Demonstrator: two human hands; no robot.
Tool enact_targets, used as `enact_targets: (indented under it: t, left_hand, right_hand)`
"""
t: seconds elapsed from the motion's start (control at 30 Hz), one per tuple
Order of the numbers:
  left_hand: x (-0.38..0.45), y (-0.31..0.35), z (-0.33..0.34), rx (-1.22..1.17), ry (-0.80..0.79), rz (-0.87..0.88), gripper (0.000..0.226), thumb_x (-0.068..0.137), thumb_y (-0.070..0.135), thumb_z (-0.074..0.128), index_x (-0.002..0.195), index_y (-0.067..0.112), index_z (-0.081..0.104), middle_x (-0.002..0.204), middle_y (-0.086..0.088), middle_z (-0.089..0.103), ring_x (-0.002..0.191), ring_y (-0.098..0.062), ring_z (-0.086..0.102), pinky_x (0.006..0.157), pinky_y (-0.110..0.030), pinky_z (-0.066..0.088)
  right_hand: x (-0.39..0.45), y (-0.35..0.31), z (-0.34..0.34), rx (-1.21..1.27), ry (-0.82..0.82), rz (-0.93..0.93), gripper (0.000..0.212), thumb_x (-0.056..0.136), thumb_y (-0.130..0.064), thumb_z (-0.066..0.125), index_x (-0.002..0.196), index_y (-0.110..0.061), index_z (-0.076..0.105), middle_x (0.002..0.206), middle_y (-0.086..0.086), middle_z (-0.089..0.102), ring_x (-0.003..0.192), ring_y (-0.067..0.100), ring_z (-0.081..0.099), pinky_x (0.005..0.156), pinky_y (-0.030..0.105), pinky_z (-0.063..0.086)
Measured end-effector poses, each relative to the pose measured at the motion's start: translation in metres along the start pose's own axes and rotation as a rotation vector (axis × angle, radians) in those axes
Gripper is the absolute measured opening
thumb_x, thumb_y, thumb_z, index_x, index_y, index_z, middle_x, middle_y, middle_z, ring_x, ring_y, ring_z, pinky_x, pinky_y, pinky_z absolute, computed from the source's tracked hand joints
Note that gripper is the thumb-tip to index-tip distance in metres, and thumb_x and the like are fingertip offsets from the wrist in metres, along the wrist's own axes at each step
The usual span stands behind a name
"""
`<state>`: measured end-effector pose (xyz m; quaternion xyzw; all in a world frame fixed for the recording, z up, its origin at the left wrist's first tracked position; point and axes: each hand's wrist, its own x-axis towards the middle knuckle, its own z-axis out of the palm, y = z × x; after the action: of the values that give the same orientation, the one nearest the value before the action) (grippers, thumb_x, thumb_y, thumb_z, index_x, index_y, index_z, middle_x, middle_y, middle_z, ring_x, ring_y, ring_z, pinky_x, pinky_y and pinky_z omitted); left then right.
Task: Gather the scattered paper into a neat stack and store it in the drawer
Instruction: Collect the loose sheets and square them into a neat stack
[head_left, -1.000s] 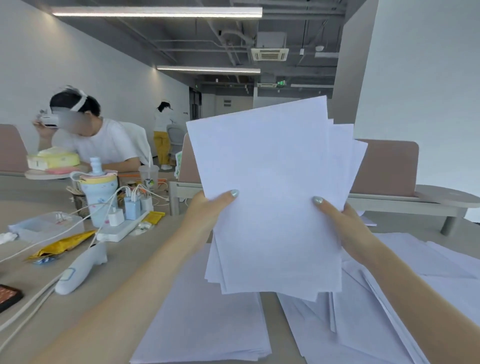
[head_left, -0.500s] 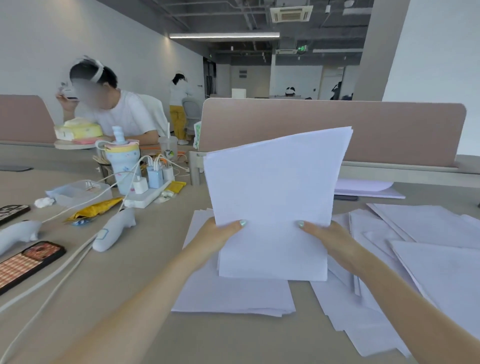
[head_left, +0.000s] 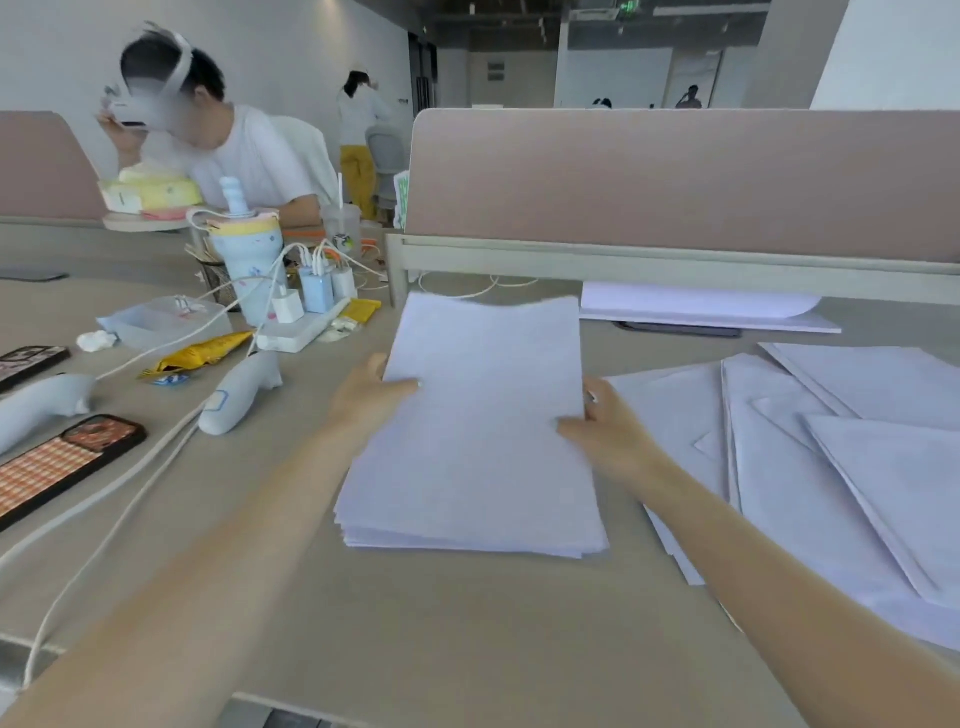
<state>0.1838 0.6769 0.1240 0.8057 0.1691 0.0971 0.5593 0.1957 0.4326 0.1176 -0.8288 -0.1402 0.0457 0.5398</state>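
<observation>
A stack of white paper (head_left: 478, 441) lies flat on the beige desk in front of me, its edges roughly lined up. My left hand (head_left: 366, 397) grips the stack's left edge, thumb on top. My right hand (head_left: 605, 434) holds the right edge, thumb on the top sheet. Several loose white sheets (head_left: 810, 457) lie fanned and overlapping on the desk to the right. Another pile of paper (head_left: 696, 306) sits further back under the pink divider. No drawer is in view.
A pink desk divider (head_left: 675, 176) stands behind the stack. To the left lie a power strip with chargers (head_left: 306, 317), cables, a blue cup (head_left: 247, 260), two grey controllers (head_left: 236, 392), a phone (head_left: 57, 465) and a yellow wrapper (head_left: 202, 353). A person sits at the far left.
The sheets I held upright in the air have come down and now lie flat on the pile on the desk. Both hands moved down with them and stay on the side edges.
</observation>
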Motion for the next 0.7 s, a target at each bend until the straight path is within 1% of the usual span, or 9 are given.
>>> enact_targets:
  t: [0.07,0.17,0.3,0.4,0.47,0.5,0.57,0.6,0.7]
  left_hand:
    - [-0.002,-0.016,0.011,0.212,0.012,-0.057,0.074,0.087,0.028,0.062,0.148,0.013,0.023,0.152,-0.009,0.032,0.135,-0.025,0.038,0.106,-0.036,0.036]
    - [-0.012,-0.021,0.033,0.718,0.067,0.095,0.071,0.09,0.037,0.053,0.148,0.015,0.018,0.157,-0.009,0.016,0.143,-0.027,0.018,0.113,-0.042,0.022]
    - [-0.027,-0.008,0.068,0.899,-0.122,0.342,0.072,0.094,0.05,0.039,0.151,0.016,0.012,0.161,-0.004,0.0,0.148,-0.022,-0.004,0.117,-0.046,0.0]
    - [-0.04,-0.006,0.092,0.947,-0.299,0.427,0.072,0.096,0.05,0.034,0.152,0.014,0.008,0.161,-0.003,-0.003,0.148,-0.02,-0.006,0.119,-0.041,-0.002]
    - [-0.052,0.002,0.107,0.851,-0.33,0.448,0.068,0.097,0.046,0.035,0.151,0.011,0.013,0.161,-0.005,0.006,0.148,-0.019,0.005,0.118,-0.035,0.008]
    - [-0.058,0.009,0.118,0.723,-0.338,0.422,0.062,0.097,0.042,0.038,0.149,0.011,0.021,0.157,-0.004,0.02,0.144,-0.018,0.02,0.115,-0.033,0.018]
    - [-0.07,0.029,0.144,0.333,-0.379,0.22,0.041,0.096,0.035,0.044,0.133,0.017,0.045,0.127,0.002,0.05,0.115,-0.015,0.05,0.095,-0.029,0.039]
    - [-0.074,0.04,0.157,0.128,-0.403,0.078,0.033,0.094,0.034,0.047,0.124,0.02,0.051,0.121,0.003,0.053,0.108,-0.013,0.053,0.091,-0.027,0.041]
    - [-0.08,0.063,0.192,-0.298,-0.467,-0.28,0.053,0.09,0.03,0.055,0.138,0.014,0.04,0.143,0.001,0.04,0.132,-0.02,0.039,0.108,-0.032,0.031]
  right_hand:
    - [-0.005,0.019,0.013,-0.192,0.017,0.078,0.054,0.068,-0.018,0.048,0.121,-0.028,0.046,0.107,0.006,0.063,0.094,0.029,0.062,0.085,0.046,0.052]
    - [-0.013,0.033,0.021,-0.524,0.149,0.079,0.076,0.081,-0.022,0.052,0.147,-0.029,0.015,0.142,0.0,0.031,0.123,0.029,0.038,0.099,0.039,0.034]
    - [-0.018,0.033,0.022,-0.639,0.034,0.021,0.069,0.087,-0.03,0.05,0.148,-0.026,0.018,0.157,-0.003,0.014,0.139,0.029,0.023,0.109,0.041,0.022]
    - [-0.027,0.038,0.006,-0.538,0.144,-0.028,0.073,0.087,-0.025,0.055,0.149,-0.024,0.016,0.158,-0.001,0.01,0.138,0.031,0.023,0.11,0.042,0.023]
    - [-0.031,0.047,-0.017,-0.585,0.223,-0.012,0.07,0.089,-0.027,0.054,0.149,-0.021,0.018,0.159,-0.001,0.009,0.14,0.03,0.019,0.111,0.042,0.022]
    - [-0.033,0.053,-0.03,-0.623,0.245,0.018,0.068,0.09,-0.029,0.053,0.148,-0.021,0.019,0.159,-0.001,0.009,0.142,0.028,0.017,0.113,0.042,0.02]
    - [-0.039,0.065,-0.06,-0.665,0.296,0.119,0.063,0.091,-0.031,0.052,0.147,-0.022,0.023,0.159,-0.001,0.01,0.144,0.025,0.014,0.115,0.041,0.016]
    - [-0.042,0.07,-0.075,-0.668,0.332,0.168,0.062,0.091,-0.032,0.052,0.146,-0.022,0.026,0.159,-0.001,0.012,0.144,0.024,0.015,0.116,0.04,0.015]
    - [-0.057,0.082,-0.113,-0.683,0.403,0.272,0.062,0.09,-0.04,0.051,0.145,-0.021,0.03,0.157,-0.001,0.02,0.144,0.023,0.019,0.116,0.042,0.017]
